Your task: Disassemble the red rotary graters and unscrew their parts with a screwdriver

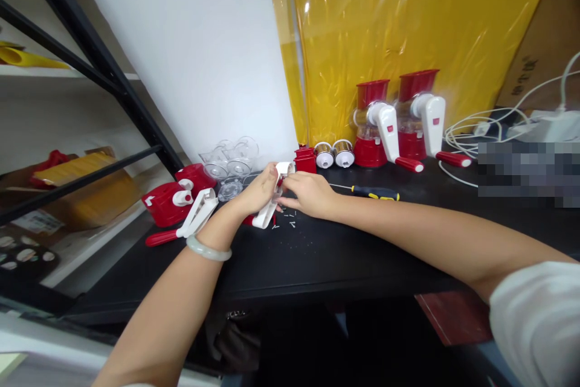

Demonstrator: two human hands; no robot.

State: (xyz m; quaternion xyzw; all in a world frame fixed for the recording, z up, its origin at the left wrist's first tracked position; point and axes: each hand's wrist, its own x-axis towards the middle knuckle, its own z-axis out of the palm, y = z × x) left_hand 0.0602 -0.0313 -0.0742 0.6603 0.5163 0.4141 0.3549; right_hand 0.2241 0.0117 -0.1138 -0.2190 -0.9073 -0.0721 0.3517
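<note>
Gripping a white crank handle [264, 216] in the left hand [259, 192]; working at it with the right hand [315, 195], fingers narrow, cannot tell on what; calling for steadiness near small screws [292, 224].

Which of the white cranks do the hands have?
The middle crank, at the left hand and right hand. The far-left crank lies by the red bases; the other two cranks are on the standing grinders.

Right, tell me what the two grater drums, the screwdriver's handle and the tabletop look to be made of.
Grater drums: shiny metal, likely steel, judging by the bright reflections, with smooth white ends, probably plastic.
Screwdriver's handle: dark and yellow, probably plastic or rubber; its grip texture is too small to tell.
Tabletop: smooth black, perhaps laminate or painted board, with a soft sheen.
</note>
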